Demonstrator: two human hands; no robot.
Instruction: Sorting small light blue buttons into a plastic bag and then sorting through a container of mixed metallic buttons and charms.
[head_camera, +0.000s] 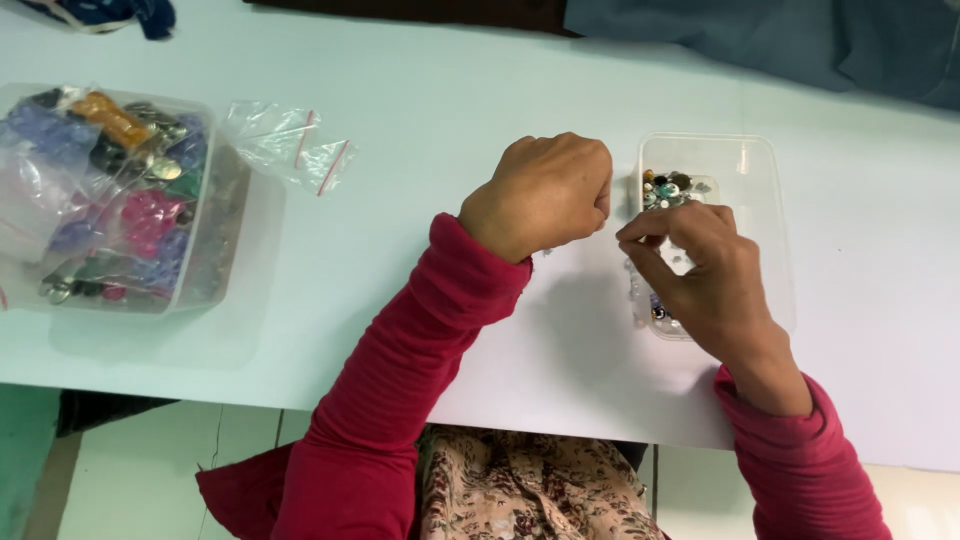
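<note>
While both hands work over the white table (420, 120), the left hand (545, 192) is curled into a fist just left of the small clear tray (765, 200) — can't tell if it grips anything. Right hand (705, 270) hovers over that tray, thumb and forefinger pinched together; whatever sits between them is too small to make out. Mixed beads (670, 187) are clustered at the tray's far end. Far left: larger clear tub (215, 260) packed with bagged colourful bits — empty zip bag (290, 145) just beside it.
</note>
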